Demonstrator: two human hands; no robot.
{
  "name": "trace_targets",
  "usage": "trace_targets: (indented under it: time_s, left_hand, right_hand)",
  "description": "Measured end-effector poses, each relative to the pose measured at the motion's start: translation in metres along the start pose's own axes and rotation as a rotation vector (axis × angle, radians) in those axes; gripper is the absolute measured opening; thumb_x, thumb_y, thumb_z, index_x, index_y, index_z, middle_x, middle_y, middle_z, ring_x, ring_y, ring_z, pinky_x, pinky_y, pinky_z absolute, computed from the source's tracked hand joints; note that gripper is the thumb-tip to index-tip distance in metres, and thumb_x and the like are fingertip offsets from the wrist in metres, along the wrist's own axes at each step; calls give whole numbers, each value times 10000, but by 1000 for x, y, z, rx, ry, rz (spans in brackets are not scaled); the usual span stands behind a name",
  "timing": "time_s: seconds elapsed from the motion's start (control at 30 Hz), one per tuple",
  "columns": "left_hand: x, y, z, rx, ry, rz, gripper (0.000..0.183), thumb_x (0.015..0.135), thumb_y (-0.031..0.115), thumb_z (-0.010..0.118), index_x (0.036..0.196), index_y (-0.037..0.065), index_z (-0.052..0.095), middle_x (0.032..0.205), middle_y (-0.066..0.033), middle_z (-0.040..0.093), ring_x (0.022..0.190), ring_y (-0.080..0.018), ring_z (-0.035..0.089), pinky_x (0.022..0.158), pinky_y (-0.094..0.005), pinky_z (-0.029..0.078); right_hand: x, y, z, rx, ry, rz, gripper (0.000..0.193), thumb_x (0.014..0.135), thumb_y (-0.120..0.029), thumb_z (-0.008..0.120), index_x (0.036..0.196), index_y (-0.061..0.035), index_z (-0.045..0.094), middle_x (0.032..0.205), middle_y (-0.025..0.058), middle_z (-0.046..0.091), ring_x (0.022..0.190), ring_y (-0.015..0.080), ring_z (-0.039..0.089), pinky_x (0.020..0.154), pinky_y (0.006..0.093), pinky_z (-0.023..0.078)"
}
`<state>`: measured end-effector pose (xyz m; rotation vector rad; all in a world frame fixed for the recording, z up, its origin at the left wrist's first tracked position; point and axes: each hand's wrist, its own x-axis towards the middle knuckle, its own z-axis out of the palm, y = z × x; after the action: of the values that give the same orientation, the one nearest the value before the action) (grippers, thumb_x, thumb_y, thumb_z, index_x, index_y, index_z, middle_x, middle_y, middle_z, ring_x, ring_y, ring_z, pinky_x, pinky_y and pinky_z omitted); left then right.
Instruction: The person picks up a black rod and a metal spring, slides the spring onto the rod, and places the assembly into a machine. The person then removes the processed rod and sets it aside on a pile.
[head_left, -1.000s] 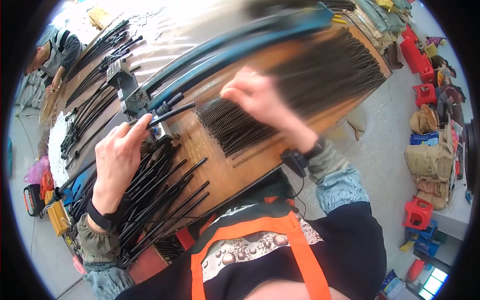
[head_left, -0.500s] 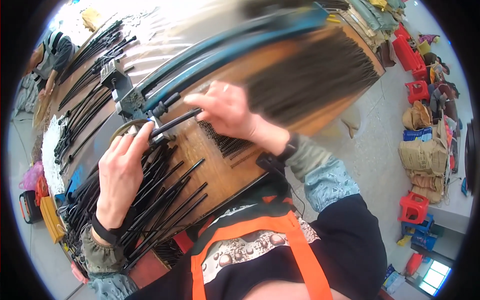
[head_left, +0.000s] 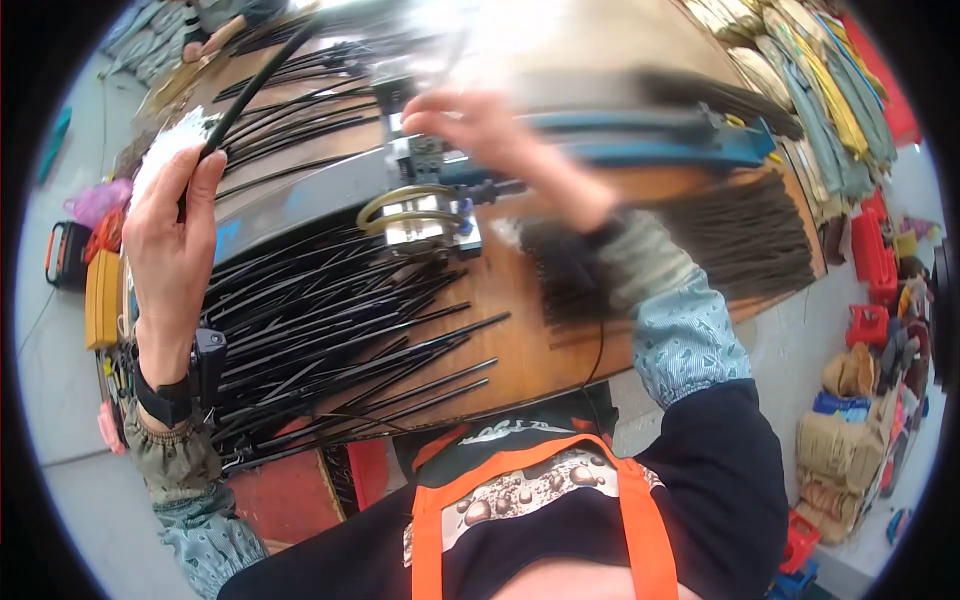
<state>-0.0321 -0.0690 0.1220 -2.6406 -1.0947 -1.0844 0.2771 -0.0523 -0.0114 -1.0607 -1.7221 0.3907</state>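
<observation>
My left hand (head_left: 172, 235) is closed around the lower end of a long thin black rod (head_left: 262, 80), which slants up and to the right, clear of the bench. My right hand (head_left: 475, 122) is blurred by motion and reaches over the metal fixture (head_left: 415, 232), its fingers pointing left and slightly apart with nothing visible in them. A yellowish looped hose (head_left: 425, 192) curves over the fixture. Many similar black rods (head_left: 330, 320) lie in a loose pile between my left arm and the fixture.
Behind my right wrist runs a long blue metal frame (head_left: 690, 135). A bed of dark, thin, spring-like lengths (head_left: 690, 240) covers the bench's right side. More rods (head_left: 300, 125) lie beyond the fixture. Another person's hand (head_left: 215, 38) shows at far left. Red stools (head_left: 868, 325) stand at right.
My left hand has carried the rod away from the fixture, to the left and up. My right hand has moved from the rod's end to above the fixture. The head view has turned.
</observation>
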Motion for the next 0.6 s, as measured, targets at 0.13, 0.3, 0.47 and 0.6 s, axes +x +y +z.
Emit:
trace_targets:
  time_s: [0.13,0.3,0.47,0.6]
  left_hand:
    - [-32,-37,-16,47,-7,-74,194,937,140,649,1035,-28,652,810,-153,640,667,-232,566,627,-309,465]
    - [-56,-56,-14,66,-66,-201,209,943,148,643,1045,-34,654,812,-162,650,665,-231,586,636,-309,475]
    - [-53,-65,3,27,-88,-244,208,940,147,642,1051,-28,658,832,-166,659,675,-255,607,633,-316,477]
    - [-53,-79,15,107,-87,-155,198,926,155,649,1037,-8,660,846,-159,666,690,-297,623,622,-333,478]
  right_hand:
    - [27,20,28,-131,-83,-148,156,855,-296,705,875,-149,757,737,40,694,734,192,656,767,329,472]
    - [36,25,45,-309,-156,-188,175,842,-336,706,885,-176,761,745,29,683,807,192,650,883,356,407]
    - [46,-10,53,-606,-433,-255,148,861,-322,677,879,-182,724,724,21,651,813,228,633,884,392,397]
    - [38,17,41,-816,-213,-364,160,863,-304,675,801,-158,657,695,17,628,807,228,625,886,398,381]
